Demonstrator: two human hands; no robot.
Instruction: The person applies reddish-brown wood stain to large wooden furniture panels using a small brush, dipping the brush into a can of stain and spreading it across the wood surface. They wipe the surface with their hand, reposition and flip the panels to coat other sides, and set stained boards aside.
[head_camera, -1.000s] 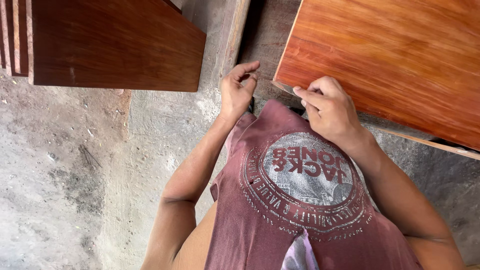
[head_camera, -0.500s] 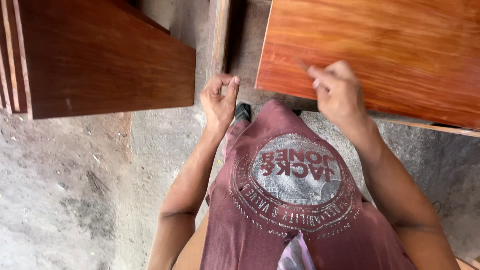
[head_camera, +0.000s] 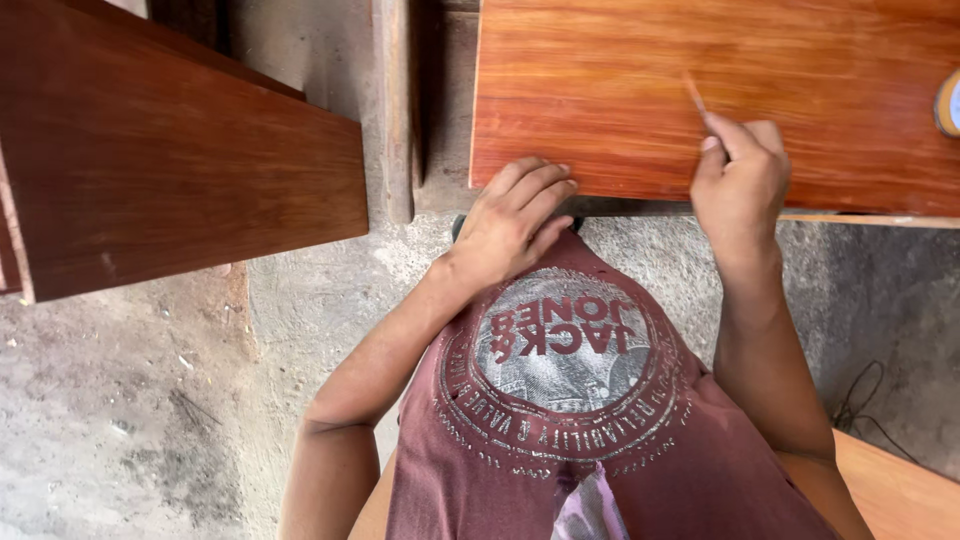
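Since the earlier frames both hands have come onto the panel: the left hand (head_camera: 515, 225), which hung curled in the air short of the near edge, now lies on that edge, and the right hand (head_camera: 740, 180) has moved up from the edge onto the face of the board. The view has also shifted, so the panel sits lower and fills more of the far right.

The panel (head_camera: 620, 90) is a glossy orange-red wooden board lying flat like a counter top, its long axis running left to right, its near edge just beyond the person's chest. The left hand rests palm down and open, fingers spread over the near edge, gripping nothing. The right hand is closed in a pinch on a thin stick (head_camera: 694, 95) (a slim brush or a pencil; too small to tell which), which slants up and to the left, away from the knuckles, with its far tip on or just above the wood. So the spot being worked lies far and slightly left of the right hand, and the right hand is the nearer one to it; the left hand is well apart to the left.

At the right border a round roll of tape (head_camera: 948, 103) sits on the panel. To the left, apart from it, stands a darker brown board (head_camera: 180, 170) over the concrete floor (head_camera: 120, 420).
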